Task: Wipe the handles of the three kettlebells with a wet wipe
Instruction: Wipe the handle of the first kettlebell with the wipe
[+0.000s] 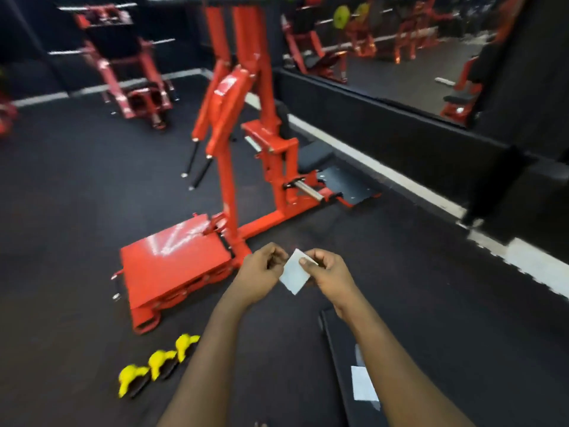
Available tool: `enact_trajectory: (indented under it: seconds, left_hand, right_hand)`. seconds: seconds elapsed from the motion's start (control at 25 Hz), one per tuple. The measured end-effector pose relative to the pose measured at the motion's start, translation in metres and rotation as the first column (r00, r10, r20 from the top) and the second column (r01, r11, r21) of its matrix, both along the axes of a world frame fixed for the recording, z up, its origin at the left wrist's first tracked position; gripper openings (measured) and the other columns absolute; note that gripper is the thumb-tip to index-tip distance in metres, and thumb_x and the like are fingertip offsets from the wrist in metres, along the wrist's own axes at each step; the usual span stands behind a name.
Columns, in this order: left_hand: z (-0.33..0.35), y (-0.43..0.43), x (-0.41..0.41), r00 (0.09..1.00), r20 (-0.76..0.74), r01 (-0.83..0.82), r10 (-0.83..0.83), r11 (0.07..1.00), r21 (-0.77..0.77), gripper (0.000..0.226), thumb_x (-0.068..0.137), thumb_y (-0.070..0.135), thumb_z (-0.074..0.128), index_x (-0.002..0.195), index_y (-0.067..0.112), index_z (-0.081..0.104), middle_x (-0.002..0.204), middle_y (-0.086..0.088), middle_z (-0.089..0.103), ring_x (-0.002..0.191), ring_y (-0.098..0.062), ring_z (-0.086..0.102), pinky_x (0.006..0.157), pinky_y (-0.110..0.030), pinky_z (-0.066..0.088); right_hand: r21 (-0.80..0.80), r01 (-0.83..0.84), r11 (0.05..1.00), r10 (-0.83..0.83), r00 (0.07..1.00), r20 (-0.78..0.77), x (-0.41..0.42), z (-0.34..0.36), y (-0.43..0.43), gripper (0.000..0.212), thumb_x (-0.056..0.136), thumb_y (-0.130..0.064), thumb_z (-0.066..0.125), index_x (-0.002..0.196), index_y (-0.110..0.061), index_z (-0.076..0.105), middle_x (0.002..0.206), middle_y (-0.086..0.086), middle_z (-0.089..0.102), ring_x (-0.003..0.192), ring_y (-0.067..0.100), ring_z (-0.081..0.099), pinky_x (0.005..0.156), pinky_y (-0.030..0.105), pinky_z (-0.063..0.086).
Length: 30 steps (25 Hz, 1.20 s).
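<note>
Evidently I am at the very start; the wet wipe [294, 274] sits between both hands, a flat pale square with crisp corners (whether it is a sealed sachet or the folded cloth itself I cannot tell through this blur); the left hand [261, 272] has its fingers curled in, pinching the square's left edge; the right hand [329, 272] clamps the upper right corner under its thumb, the other fingers tucked behind. No handle has been wiped yet, I judge; the kettlebells [160, 362] stand in a short diagonal row on the floor [77, 195] down to the left, well apart from the hands; each shows a bright yellow, smooth-looking rounded top over a darker base, too smeared for me to read the handle's shape. Next I would need the square opened into a loose cloth, then a stoop to the nearest bell and the damp sheet wrapped round its handle. The floor looks like matt black rubber; a glossy red machine [175, 266] with a flat plate stands just beyond the bells; a black bench [338, 349] at right carries another white sheet [363, 383].
</note>
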<state>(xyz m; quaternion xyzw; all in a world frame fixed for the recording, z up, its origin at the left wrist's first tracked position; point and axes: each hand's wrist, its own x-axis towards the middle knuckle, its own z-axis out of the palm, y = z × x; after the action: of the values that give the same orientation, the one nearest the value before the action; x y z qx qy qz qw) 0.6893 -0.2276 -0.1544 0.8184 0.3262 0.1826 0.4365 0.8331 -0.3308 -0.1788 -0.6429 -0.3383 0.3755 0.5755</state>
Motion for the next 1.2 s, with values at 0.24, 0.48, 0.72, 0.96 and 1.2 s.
enact_trajectory:
  seconds: [0.24, 0.48, 0.72, 0.96, 1.2]
  left_hand:
    - [0.0, 0.023, -0.156, 0.94, 0.106, -0.326, 0.324, 0.945, -0.002, 0.019, 0.095, 0.014, 0.053, 0.107, 0.024, 0.064, 0.079, 0.01, 0.064, 0.075, -0.011, 0.063, 0.07, -0.025, 0.052]
    - [-0.001, 0.046, -0.339, 0.871, 0.067, -0.49, 0.486, 0.87, 0.057, 0.014, 0.089, 0.017, 0.063, 0.084, 0.029, 0.067, 0.065, 0.01, 0.064, 0.052, -0.001, 0.058, 0.054, -0.017, 0.047]
    - [-0.005, 0.086, -0.515, 0.789, -0.017, -0.612, 0.615, 0.787, 0.083, 0.013, 0.087, 0.012, 0.064, 0.078, 0.021, 0.065, 0.067, 0.002, 0.067, 0.056, -0.004, 0.059, 0.062, -0.03, 0.055]
    - [-0.01, 0.129, -0.618, 0.733, 0.015, -0.68, 0.68, 0.732, 0.053, 0.013, 0.089, 0.01, 0.06, 0.08, 0.019, 0.063, 0.07, -0.004, 0.069, 0.063, -0.016, 0.066, 0.066, -0.034, 0.057]
    - [-0.023, 0.209, -0.655, 0.717, 0.054, -0.697, 0.695, 0.715, 0.05, 0.013, 0.089, 0.013, 0.062, 0.087, 0.021, 0.053, 0.081, 0.001, 0.066, 0.069, -0.007, 0.06, 0.063, -0.02, 0.051]
  right_hand:
    - [0.021, -0.283, 0.959, 0.283, 0.959, 0.001, -0.137, 0.007, 0.066, 0.024, 0.082, -0.005, 0.072, 0.097, -0.011, 0.054, 0.08, 0.002, 0.065, 0.072, 0.011, 0.062, 0.06, 0.026, 0.05]
    - [0.001, -0.455, 0.89, 0.455, 0.89, 0.005, -0.312, 0.006, 0.125, 0.026, 0.081, -0.003, 0.073, 0.101, -0.005, 0.056, 0.088, 0.017, 0.064, 0.081, 0.023, 0.059, 0.073, 0.04, 0.047]
    - [-0.062, -0.59, 0.805, 0.592, 0.806, 0.019, -0.484, -0.011, 0.18, 0.012, 0.086, -0.009, 0.069, 0.095, 0.0, 0.066, 0.086, 0.012, 0.067, 0.078, 0.017, 0.061, 0.069, 0.028, 0.048]
    - [-0.07, -0.586, 0.808, 0.588, 0.808, 0.026, -0.582, -0.022, 0.245, 0.014, 0.09, -0.015, 0.066, 0.087, -0.001, 0.065, 0.077, 0.008, 0.065, 0.072, 0.014, 0.056, 0.066, 0.03, 0.042]
    - [-0.011, -0.597, 0.802, 0.597, 0.802, -0.009, -0.62, -0.037, 0.334, 0.008, 0.088, -0.015, 0.069, 0.082, -0.011, 0.068, 0.065, -0.005, 0.067, 0.057, 0.003, 0.059, 0.05, 0.015, 0.042]
